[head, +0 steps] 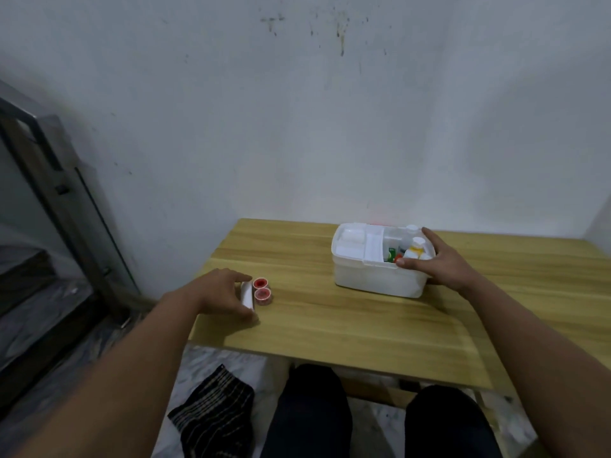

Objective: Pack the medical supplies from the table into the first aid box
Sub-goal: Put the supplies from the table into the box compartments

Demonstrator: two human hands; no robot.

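The light is dim and flat, cool grey on the wall [330, 110] — no glare anywhere. Soft shadows sit under the white box [377, 279] on the table [330, 325]. The whole view is slightly blurred, and the wide lens bends the edges — forearms stretch, corners darken.
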